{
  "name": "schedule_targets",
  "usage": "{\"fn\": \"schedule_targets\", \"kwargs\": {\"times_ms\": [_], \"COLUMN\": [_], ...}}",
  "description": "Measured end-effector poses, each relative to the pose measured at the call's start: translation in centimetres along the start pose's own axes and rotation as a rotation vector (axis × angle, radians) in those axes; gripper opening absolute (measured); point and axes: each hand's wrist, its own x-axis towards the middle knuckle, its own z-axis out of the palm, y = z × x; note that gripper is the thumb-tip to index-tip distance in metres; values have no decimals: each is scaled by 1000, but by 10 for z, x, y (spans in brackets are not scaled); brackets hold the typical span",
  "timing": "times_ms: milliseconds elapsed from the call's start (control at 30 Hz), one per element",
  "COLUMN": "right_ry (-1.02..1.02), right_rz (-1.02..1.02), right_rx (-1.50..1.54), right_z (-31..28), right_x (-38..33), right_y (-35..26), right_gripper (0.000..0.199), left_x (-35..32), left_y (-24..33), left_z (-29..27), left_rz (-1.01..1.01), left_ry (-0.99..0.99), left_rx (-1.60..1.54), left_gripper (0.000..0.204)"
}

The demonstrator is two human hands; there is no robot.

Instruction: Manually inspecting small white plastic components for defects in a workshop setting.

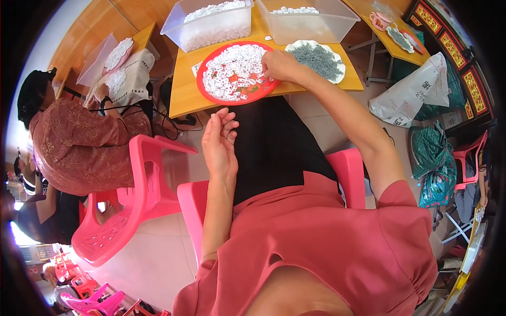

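Observation:
A round red tray (pixel 200 87) with a fruit print lies on the wooden table, heaped with small white oval plastic pieces (pixel 232 66) that have holes in them. My right hand (pixel 279 66) reaches over the tray's right rim, fingers bent down and together at the white pieces; its fingertips are partly hidden. Just below the table's front edge, above my lap, my left hand (pixel 220 139) is turned palm up with fingers curled in toward the thumb. Whatever it may hold is too small to make out. Beside my right wrist sits a scalloped white plate (pixel 340 71) of small grey screw-like pieces (pixel 315 59).
Two clear plastic bins, left (pixel 211 26) and right (pixel 311 29), with white pieces stand at the table's back. To the left, a person (pixel 89 137) works at another table beside a pink chair (pixel 142 184). A white sack (pixel 411 92) and green bags (pixel 432 158) are at right.

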Motion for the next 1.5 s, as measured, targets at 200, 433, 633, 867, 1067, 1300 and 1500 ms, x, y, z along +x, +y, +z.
{"fn": "schedule_targets", "kwargs": {"times_ms": [200,433,633,867,1067,1300,1500], "right_ry": [-194,-284,-223,-29,-212,-289,83], "right_rz": [-108,-130,-103,-99,59,124,231], "right_rx": [-97,-179,-113,369,1138,1590,1474], "right_z": [-11,0,-3,-3,-18,-1,9], "right_x": [-8,-3,-15,-16,-40,-57,-50], "right_y": [-20,-20,-22,6,-11,-21,0], "right_gripper": [36,43,34,29,17,18,22], "left_x": [-1,-4,-7,1,48,94,122], "left_y": [-5,-5,1,7,1,-38,-53], "left_z": [1,5,4,7,37,59,38], "left_rz": [-36,-25,-22,53,170,194,299], "left_ry": [-56,-40,-23,20,-48,-127,-94], "left_rx": [29,20,25,83,391,379,569], "left_gripper": [37,36,34,30,28,21,19]}}
